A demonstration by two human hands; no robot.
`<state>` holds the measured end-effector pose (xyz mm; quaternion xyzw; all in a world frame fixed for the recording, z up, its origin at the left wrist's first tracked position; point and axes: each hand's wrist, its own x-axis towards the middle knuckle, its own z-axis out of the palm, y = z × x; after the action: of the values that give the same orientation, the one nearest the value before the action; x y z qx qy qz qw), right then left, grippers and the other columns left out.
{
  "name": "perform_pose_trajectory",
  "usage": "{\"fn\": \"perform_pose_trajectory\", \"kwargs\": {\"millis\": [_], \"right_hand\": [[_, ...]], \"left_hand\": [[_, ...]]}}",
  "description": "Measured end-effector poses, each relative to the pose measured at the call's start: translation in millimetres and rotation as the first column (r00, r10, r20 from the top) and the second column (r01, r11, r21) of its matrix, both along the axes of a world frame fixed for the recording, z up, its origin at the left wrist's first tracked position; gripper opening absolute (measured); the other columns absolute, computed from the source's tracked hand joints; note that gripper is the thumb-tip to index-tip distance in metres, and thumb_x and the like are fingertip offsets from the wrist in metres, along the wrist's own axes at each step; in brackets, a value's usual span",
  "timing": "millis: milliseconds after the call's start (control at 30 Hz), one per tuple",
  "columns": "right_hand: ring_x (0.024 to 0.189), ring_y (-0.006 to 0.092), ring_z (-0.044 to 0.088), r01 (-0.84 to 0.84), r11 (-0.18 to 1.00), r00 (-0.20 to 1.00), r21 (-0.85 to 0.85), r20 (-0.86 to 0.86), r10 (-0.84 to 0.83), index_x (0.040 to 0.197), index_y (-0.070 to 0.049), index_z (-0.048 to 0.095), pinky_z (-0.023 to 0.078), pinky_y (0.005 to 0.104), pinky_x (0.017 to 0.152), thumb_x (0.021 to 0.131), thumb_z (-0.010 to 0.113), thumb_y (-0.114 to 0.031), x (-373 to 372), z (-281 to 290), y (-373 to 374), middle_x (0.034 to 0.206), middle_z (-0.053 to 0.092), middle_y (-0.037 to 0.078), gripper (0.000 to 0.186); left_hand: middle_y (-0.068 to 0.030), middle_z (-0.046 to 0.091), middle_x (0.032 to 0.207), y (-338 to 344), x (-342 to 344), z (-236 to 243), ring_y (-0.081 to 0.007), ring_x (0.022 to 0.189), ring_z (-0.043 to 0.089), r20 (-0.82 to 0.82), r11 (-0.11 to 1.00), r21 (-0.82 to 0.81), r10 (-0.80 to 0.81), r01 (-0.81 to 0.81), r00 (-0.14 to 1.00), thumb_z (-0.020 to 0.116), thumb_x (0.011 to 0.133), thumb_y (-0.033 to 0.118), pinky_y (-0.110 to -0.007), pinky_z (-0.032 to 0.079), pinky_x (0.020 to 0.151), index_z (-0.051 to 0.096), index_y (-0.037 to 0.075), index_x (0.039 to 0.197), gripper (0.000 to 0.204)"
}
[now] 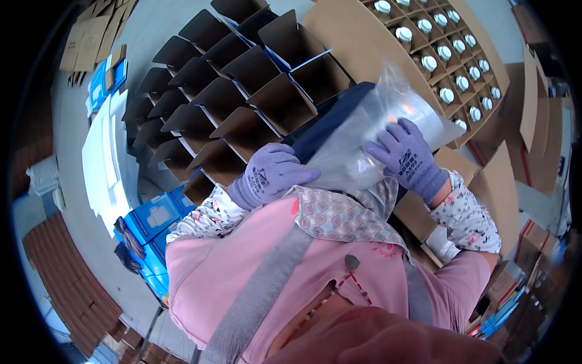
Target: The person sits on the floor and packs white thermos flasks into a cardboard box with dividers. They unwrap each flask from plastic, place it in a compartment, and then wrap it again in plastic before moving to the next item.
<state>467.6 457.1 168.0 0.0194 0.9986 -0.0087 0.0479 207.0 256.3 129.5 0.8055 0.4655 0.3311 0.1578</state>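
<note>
Clear plastic film (351, 145), loosely crumpled and shiny, in front of the chest, between the lower right edge of a cluster of open cardboard boxes (282, 100) and the lower left edge of a bottle carton (357, 36); on its upper face, the right hand (406, 155) in a purple knit glove, fingers spread and bent, palm downward, thumb hidden; cannot tell whether pinching the film or only pressing on it; at its lower left edge, the left hand (267, 173) in a matching glove, knuckles up, one fingertip reaching the film; grip again impossible to tell, with the underside out of sight; partly beneath the film, a dark blue surface (333, 118), of unclear material.

In the bottle carton, rows of white-capped bottles (429, 63), upright, one to each cell of a cardboard divider; in the cluster, rows of boxes with brown insides, flaps raised; below the carton's lower edge, beside the right forearm, another open carton (500, 182); left of the left forearm, blue printed boxes (151, 218), with dark gloves (129, 236) lying at their left edge; farther out at lower left, a stack of flattened cardboard (66, 279); on both forearms, floral sleeve covers (209, 215); on the torso, a pink top (242, 242).
</note>
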Motion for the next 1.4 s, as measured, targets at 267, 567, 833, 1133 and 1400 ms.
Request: {"fn": "perform_pose_trajectory", "kwargs": {"millis": [267, 567, 833, 1133, 1400], "right_hand": [[0.082, 0.0193, 0.065, 0.425, 0.395, 0.77, -0.814, 0.095, -0.631, 0.102, -0.005, 0.067, 0.051, 0.0325, 0.072, 0.082, 0.068, -0.022, -8, 37, 111, 0.087, 0.069, 0.006, 0.027], [0.103, 0.0157, 0.06, 0.172, -0.568, 0.636, -0.805, 0.531, -0.559, 0.131, -0.009, 0.05, 0.05, 0.0333, 0.087, 0.085, 0.07, -0.006, -127, -155, 125, 0.12, 0.06, 0.005, 0.051], [0.101, 0.0224, 0.062, 0.169, -0.09, 0.73, -0.982, 0.185, -0.658, 0.126, -0.008, 0.055, 0.051, 0.0358, 0.086, 0.088, 0.065, -0.012, -156, -218, 102, 0.112, 0.064, 0.008, 0.039], [0.101, 0.0264, 0.062, 0.565, 0.237, 0.628, -0.79, 0.226, -0.744, 0.123, -0.008, 0.058, 0.05, 0.0378, 0.087, 0.088, 0.063, -0.019, -183, -222, 110, 0.11, 0.065, 0.011, 0.037], [0.101, 0.0299, 0.063, 0.66, 0.361, 0.586, -0.659, 0.15, -0.796, 0.12, -0.007, 0.061, 0.049, 0.0395, 0.088, 0.088, 0.06, -0.025, -138, -214, 91, 0.108, 0.066, 0.014, 0.037]], "left_hand": [[-0.0124, 0.064, 0.104, 86, -36, -97, -0.0312, 0.094, 0.061, -0.313, 0.672, -0.484, 0.466, -0.561, 0.828, 0.049, 0.095, 0.04, -0.043, 0.045, 0.08, 0.047, 0.02, 0.139, 0.049], [-0.0149, 0.037, 0.143, 111, -47, -274, -0.0402, 0.133, 0.029, -0.637, 0.758, -0.154, 0.415, -0.634, 0.65, 0.055, 0.087, 0.043, -0.045, 0.031, 0.107, 0.048, 0.018, 0.137, 0.056], [-0.0173, 0.047, 0.134, 126, -29, -229, -0.0418, 0.127, 0.036, -0.172, 0.873, -0.237, 0.395, -0.427, 0.903, 0.066, 0.082, 0.016, -0.046, 0.031, 0.109, 0.068, 0.013, 0.106, 0.025], [-0.0226, 0.04, 0.136, 112, -36, -284, -0.0384, 0.124, 0.042, -0.127, 0.855, -0.267, 0.426, -0.444, 0.896, 0.061, 0.09, 0.022, -0.044, 0.035, 0.106, 0.066, 0.011, 0.117, 0.029], [-0.0234, 0.044, 0.134, 118, -30, -252, -0.04, 0.126, 0.04, -0.301, 0.781, -0.318, 0.454, -0.537, 0.839, 0.066, 0.086, 0.023, -0.043, 0.034, 0.108, 0.067, 0.019, 0.116, 0.029]]}}
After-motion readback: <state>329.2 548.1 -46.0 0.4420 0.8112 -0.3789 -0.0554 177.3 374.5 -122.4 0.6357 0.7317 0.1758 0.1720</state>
